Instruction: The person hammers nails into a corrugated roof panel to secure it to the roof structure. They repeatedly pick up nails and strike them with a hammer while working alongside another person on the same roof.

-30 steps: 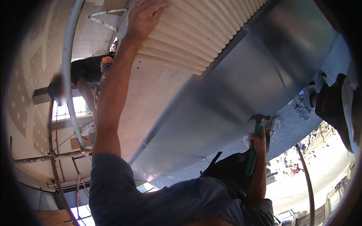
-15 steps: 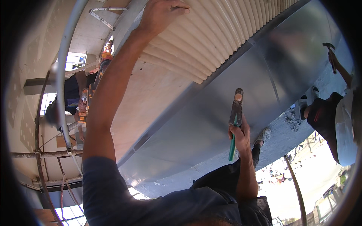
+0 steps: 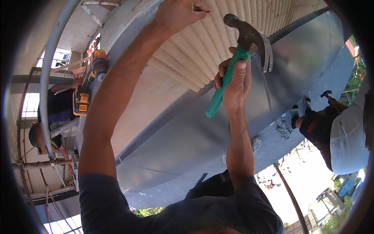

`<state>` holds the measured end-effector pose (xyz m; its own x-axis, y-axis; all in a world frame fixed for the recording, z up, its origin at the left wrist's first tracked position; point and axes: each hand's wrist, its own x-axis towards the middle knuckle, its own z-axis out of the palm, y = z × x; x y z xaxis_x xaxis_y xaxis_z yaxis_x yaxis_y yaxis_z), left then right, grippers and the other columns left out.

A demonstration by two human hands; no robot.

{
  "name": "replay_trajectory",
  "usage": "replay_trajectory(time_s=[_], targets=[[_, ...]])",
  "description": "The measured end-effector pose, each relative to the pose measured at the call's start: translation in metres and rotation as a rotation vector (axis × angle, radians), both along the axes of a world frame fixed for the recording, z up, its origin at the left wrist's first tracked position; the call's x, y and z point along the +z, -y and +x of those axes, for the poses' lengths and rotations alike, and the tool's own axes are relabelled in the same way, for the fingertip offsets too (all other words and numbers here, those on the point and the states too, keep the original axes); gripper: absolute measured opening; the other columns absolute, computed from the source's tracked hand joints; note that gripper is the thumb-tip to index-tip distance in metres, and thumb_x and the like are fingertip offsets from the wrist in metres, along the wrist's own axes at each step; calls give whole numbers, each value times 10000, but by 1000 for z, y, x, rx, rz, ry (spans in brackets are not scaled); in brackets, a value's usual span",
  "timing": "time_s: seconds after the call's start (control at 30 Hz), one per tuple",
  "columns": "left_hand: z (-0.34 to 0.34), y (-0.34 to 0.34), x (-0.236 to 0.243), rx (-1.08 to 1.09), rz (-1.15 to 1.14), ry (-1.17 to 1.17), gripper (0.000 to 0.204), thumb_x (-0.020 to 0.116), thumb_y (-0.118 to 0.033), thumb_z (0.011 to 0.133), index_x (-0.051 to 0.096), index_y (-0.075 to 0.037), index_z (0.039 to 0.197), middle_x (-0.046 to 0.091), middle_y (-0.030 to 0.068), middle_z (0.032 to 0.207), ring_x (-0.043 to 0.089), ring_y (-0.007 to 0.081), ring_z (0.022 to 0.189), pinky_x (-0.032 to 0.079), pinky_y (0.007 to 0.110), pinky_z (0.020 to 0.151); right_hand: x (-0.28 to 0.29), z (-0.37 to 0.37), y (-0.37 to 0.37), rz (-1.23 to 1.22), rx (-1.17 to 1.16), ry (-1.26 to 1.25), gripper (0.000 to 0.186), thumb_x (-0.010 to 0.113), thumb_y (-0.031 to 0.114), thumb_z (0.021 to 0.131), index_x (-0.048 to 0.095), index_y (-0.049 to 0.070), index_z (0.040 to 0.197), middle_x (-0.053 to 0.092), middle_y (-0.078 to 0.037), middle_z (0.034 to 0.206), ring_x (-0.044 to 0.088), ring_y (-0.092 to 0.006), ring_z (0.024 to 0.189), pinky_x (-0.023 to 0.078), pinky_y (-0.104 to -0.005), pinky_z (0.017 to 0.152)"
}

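Note:
My right hand (image 3: 237, 85) is wrapped round the green handle of a claw hammer (image 3: 230, 80), raised over the edge of the cream ribbed panel (image 3: 183, 58). The hammer's dark, worn head points up, with its claw to the right. My left arm reaches far up. At the top of the view my left hand (image 3: 175, 17) is closed in a pinch against the ribbed panel; a small dark bit shows at the fingertips, too small to name. Below the panel's ribbed ends runs a smooth grey metal sheet (image 3: 171, 148).
Beyond my left arm are an orange and black cordless drill (image 3: 82, 99), a second power tool (image 3: 99, 64) and a person in dark clothes (image 3: 56, 103). Scaffold pipes (image 3: 48, 78) stand at left. A co-worker (image 3: 323, 132) at right holds another hammer (image 3: 326, 94).
My right hand has lifted the hammer up toward the ribbed panel. My left hand stays pinched near the panel. The co-worker's hammer at right has come down.

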<state>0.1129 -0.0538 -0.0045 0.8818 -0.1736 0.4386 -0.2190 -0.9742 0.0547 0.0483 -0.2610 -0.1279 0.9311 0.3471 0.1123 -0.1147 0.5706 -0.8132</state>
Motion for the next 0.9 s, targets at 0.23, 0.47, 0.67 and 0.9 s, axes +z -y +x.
replay_trajectory(time_s=[0.23,0.47,0.67,0.9], targets=[[1,-2,0,-39,-65,-25,140,844,-139,775,752,-62,847,536,92,930,594,264,876,500,394,747,12,16,-25,-111,14,11,752,357,688,1034,515,4,1302,482,-28,716,472,-101,488,399,-280,460],[1,-2,1,-42,-25,-22,137,845,-104,766,741,-57,843,529,93,926,591,265,872,492,393,732,18,17,-17,-135,7,95,739,385,682,1032,529,3,1285,459,-7,699,436,-74,488,368,-259,453],[0,-1,2,-50,-88,-39,150,841,-149,780,746,-60,855,531,92,928,593,272,876,492,399,734,19,12,-14,-68,-77,41,726,406,677,1030,534,1,1262,459,-11,707,425,-76,483,360,-260,450],[1,-3,1,-31,-46,-30,142,842,-132,769,772,-77,881,547,93,946,601,279,886,506,397,754,22,19,-7,-157,7,-18,818,398,745,992,495,3,1325,477,-18,716,484,-98,511,392,-279,457]])
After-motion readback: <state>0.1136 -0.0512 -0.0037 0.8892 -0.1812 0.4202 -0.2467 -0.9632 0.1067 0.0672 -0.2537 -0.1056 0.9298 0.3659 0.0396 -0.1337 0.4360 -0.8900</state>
